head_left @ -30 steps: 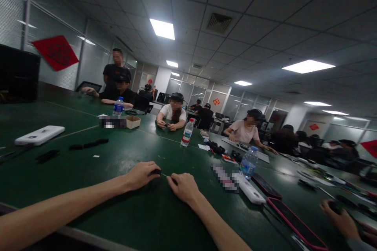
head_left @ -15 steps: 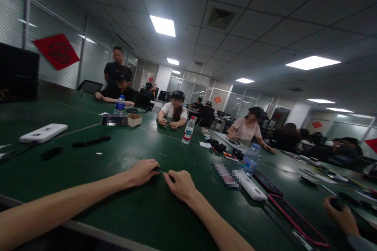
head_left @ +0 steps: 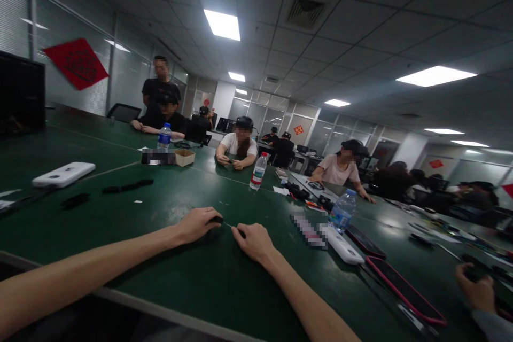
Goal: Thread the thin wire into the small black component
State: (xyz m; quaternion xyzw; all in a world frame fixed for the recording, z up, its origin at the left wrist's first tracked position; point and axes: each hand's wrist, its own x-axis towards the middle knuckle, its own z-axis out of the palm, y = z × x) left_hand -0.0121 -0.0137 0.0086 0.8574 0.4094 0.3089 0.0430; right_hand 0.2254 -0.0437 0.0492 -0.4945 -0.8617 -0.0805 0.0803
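Observation:
My left hand and my right hand rest close together on the green table top. Between them runs a thin wire with small black ends. My left fingers pinch one black end, and my right fingers close on the other. Most of each end is hidden by my fingers, so its exact form cannot be seen.
To my right lie a white power strip, a water bottle and phones, one in a pink case. A white power bank and black strips lie to my left. Co-workers sit along the table; one hand enters at right.
My hands have drawn slightly apart, leaving more of the wire showing. The whole room has shifted and tilted in view as my head moved.

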